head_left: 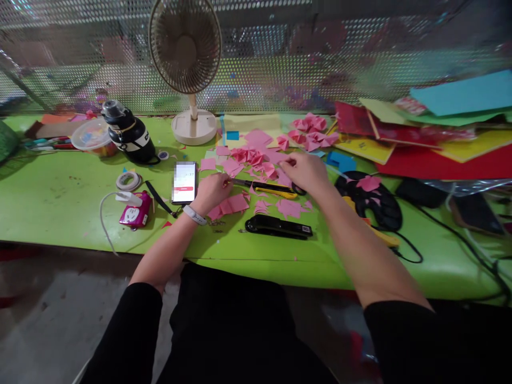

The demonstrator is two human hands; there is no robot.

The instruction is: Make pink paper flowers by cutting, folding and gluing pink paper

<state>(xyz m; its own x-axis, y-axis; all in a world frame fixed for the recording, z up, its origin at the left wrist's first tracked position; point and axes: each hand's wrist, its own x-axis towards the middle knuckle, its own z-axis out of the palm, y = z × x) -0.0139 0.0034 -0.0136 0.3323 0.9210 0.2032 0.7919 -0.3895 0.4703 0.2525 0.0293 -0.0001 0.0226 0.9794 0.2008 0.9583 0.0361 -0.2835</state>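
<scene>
My left hand [215, 191] is closed in a pinch by the blade tip of a pair of dark scissors [245, 183]; what its fingers hold, if anything, does not show. My right hand [307, 170] is pinched too, at the edge of the pink paper pieces [256, 157], and its fingertips hide whatever they hold. Between the hands, the scissors and a yellow utility knife [276, 190] lie side by side. Folded pink paper flowers [312, 132] are heaped behind my right hand. Nearer to me are pink scraps [290, 208] and a black stapler [278, 226].
A phone [184, 182], a tape roll [128, 181] and a purple power adapter [136, 210] lie left. Behind them stand a black bottle [130, 133] and a fan [194, 128]. Coloured paper sheets [432, 160], a black pad [384, 210] and cables fill the right.
</scene>
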